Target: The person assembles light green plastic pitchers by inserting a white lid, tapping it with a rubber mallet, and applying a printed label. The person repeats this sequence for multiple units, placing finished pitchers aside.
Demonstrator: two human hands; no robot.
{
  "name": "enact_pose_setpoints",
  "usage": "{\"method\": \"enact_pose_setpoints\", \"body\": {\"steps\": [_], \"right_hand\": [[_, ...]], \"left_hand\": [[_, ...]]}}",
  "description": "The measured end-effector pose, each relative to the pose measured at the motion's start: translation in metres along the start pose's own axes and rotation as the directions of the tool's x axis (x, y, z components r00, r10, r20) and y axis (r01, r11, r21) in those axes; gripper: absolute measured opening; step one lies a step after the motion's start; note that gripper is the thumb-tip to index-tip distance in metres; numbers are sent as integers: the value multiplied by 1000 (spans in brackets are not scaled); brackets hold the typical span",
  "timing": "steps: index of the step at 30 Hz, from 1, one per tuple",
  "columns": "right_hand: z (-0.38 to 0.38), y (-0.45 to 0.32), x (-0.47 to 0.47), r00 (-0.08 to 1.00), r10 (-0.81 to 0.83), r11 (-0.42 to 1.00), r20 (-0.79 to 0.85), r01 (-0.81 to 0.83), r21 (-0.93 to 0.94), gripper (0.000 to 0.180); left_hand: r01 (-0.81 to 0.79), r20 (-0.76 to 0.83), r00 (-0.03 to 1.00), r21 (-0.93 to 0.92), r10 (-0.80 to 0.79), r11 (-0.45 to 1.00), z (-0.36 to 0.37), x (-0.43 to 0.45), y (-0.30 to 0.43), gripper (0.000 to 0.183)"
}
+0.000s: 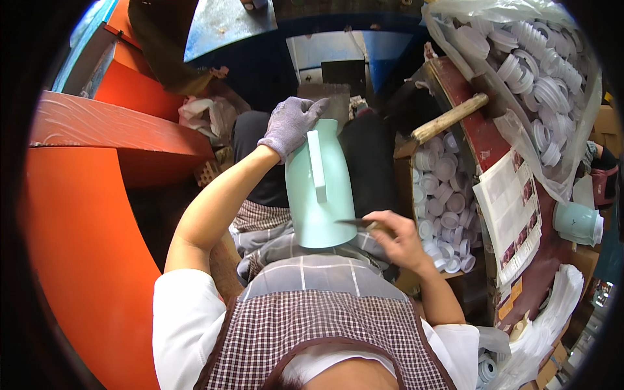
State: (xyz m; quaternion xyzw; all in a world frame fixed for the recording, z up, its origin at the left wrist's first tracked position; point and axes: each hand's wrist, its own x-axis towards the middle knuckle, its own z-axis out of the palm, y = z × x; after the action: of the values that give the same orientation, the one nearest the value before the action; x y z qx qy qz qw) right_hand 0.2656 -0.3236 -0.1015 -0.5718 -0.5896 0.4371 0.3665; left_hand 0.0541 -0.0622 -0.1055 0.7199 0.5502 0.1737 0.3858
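A mint-green plastic jug body (321, 209) with a straight handle lies over my lap, its narrow neck pointing away from me and its wide base near my apron. My left hand (292, 122), in a grey knit glove, is at the neck end and holds the jug there; some of its fingers are hidden. My bare right hand (397, 239) grips a small knife (373, 225) by its handle. The dark blade reaches over the jug's side close to the base; whether it touches the surface I cannot tell.
To the right, a cardboard box (404, 170) holds many white plastic caps. A dark red table (560, 234) bears a wooden stick (451, 117), printed sheets (512, 209), a clear bag of white threaded parts (551, 92) and another mint jug (575, 223). Orange panels (87, 209) stand at left.
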Motion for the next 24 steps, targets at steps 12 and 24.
{"method": "enact_pose_setpoints", "body": {"steps": [12, 24], "right_hand": [[0, 26, -37, 967, -173, 897, 189, 234, -376, 22], [-266, 77, -108, 642, -31, 258, -766, -735, -627, 36]], "left_hand": [[79, 74, 993, 152, -91, 985, 32, 3, -10, 58], [-489, 677, 614, -76, 405, 869, -63, -14, -2, 74]]}}
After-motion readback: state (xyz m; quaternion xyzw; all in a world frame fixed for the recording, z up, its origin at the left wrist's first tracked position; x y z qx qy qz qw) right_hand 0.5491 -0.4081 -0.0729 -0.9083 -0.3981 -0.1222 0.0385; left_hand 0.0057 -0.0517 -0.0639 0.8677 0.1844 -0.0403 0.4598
